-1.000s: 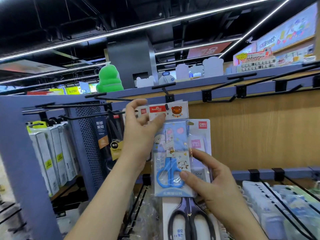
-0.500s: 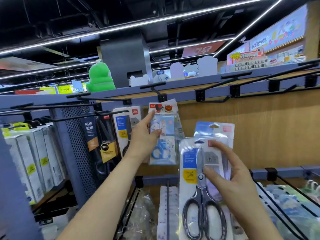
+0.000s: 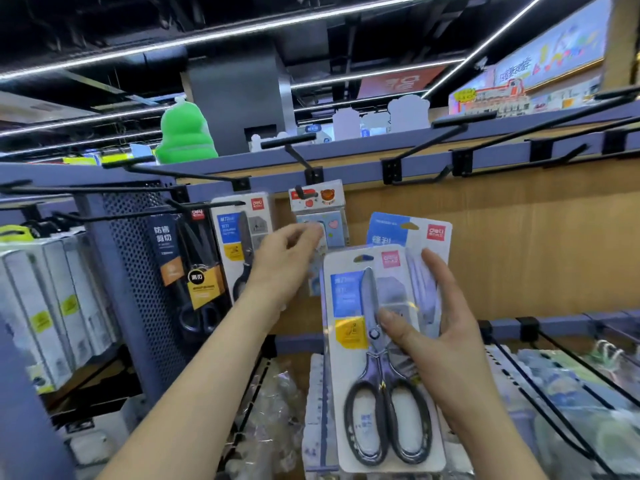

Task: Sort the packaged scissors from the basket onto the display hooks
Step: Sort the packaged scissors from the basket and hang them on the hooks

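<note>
Scissors pack (image 3: 349, 341) in right hand (image 3: 446, 348), just beside left hand (image 3: 284, 258).

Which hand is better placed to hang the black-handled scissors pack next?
Left, probably. The left hand looks free near the matching hung pack; the right hand grips the black-handled scissors pack and a blue-topped pack behind.

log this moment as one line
step: hanging packs | left hand: at cartoon scissors pack on hook, grip unclear | right hand: holds black-handled scissors pack, second pack behind
</note>
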{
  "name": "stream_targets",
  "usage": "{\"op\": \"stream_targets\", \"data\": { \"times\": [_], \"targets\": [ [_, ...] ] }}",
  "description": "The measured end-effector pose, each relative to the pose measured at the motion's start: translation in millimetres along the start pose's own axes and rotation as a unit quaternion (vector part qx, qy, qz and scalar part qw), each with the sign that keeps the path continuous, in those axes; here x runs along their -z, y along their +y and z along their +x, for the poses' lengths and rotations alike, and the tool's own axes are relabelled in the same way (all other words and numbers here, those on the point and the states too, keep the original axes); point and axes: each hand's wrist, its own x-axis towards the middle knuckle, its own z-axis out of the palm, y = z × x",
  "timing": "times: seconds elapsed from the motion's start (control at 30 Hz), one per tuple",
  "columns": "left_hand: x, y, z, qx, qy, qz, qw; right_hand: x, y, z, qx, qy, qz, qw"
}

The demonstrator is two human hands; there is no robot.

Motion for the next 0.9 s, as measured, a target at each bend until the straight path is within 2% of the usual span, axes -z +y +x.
{"op": "stream_targets", "data": {
  "times": [0.1, 0.3, 0.43, 0.57, 0.73, 0.9],
  "targets": [
    [2.1, 16.0, -29.2, 0.057, -0.068, -0.118, 0.989, -9.7, -1.9, -2.7, 0.023, -0.018, 0.006, 1.000],
    [25.9, 23.8, -55.6, 0.061, -0.021, -0.242, 0.968, -29.6, -1.4, -11.5, 0.037, -0.081, 0.008, 0.996],
    [45.4, 25.4, -66.9, 0.052, 0.031, -0.329, 0.942, -44.7, -6.5, -13.9, -0.029, -0.122, 0.116, 0.985],
    [75.4, 30.6, -77.2, 0.019, 0.094, -0.327, 0.940, -61.8, -6.0, -11.8, 0.004, -0.141, 0.052, 0.989],
    [116.9, 42.7, -74.1, -0.054, 0.137, -0.288, 0.946, -82.8, -15.7, -7.7, 0.048, -0.180, 0.026, 0.982],
    [131.5, 44.9, -48.3, -0.055, 0.165, -0.257, 0.951, -100.6, -26.0, -6.4, 0.067, -0.241, -0.019, 0.968]
  ]
}}
